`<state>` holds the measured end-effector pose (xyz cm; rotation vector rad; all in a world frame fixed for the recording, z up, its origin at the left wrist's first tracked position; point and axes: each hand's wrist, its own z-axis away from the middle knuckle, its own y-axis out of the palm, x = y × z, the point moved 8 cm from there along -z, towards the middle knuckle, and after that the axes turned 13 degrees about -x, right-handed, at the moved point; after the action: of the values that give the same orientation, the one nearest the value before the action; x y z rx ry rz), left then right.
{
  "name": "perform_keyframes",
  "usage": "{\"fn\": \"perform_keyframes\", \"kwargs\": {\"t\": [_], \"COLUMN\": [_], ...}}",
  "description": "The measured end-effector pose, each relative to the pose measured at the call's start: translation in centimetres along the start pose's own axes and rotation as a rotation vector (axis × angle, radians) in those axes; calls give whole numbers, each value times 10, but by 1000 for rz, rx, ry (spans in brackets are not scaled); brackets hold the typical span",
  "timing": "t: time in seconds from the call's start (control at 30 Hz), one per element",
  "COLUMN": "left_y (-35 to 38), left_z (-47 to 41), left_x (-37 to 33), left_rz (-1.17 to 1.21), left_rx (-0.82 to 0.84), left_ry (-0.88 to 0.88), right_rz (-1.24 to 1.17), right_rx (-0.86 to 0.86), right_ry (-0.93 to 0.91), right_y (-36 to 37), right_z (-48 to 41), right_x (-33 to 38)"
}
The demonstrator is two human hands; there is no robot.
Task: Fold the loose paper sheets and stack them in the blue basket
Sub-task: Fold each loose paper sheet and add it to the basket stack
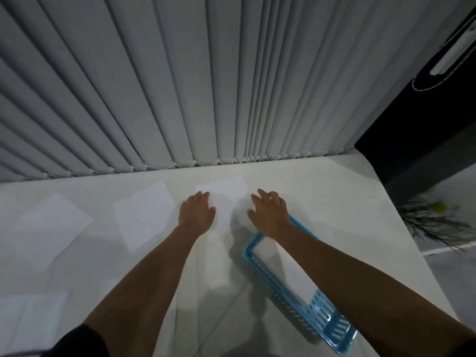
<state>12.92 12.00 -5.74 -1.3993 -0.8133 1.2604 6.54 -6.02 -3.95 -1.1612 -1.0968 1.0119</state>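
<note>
Single head-worn wide-angle view, looking forward and steeply down, close over the desk [322,191]; blinds [180,86] fill the upper frame.

- No writing, label, brand, number or sign can be read anywhere in the view.
- The paper sheets [144,215] on the table [322,197] show blank white faces.
- The blue basket [296,302] carries no legible marking.
</note>
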Motion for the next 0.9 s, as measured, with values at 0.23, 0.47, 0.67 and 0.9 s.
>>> {"fn": "perform_keyframes", "kwargs": {"t": [0.23,0.47,0.67,0.9], "left_y": [-5,7,12,12], "left_z": [-29,-51,-56,-57], "left_x": [8,13,18,24], "left_rz": [17,93,182,140], "left_rx": [8,91,43,27], "left_ry": [-19,-71,-127,-135], "right_rz": [15,7,-46,-70], "right_rx": [79,166,127,96], "right_ry": [-92,-86,-77,-81], "right_y": [11,32,41,35], "right_z": [-60,-95,-106,-111], "right_x": [33,43,42,39]}}
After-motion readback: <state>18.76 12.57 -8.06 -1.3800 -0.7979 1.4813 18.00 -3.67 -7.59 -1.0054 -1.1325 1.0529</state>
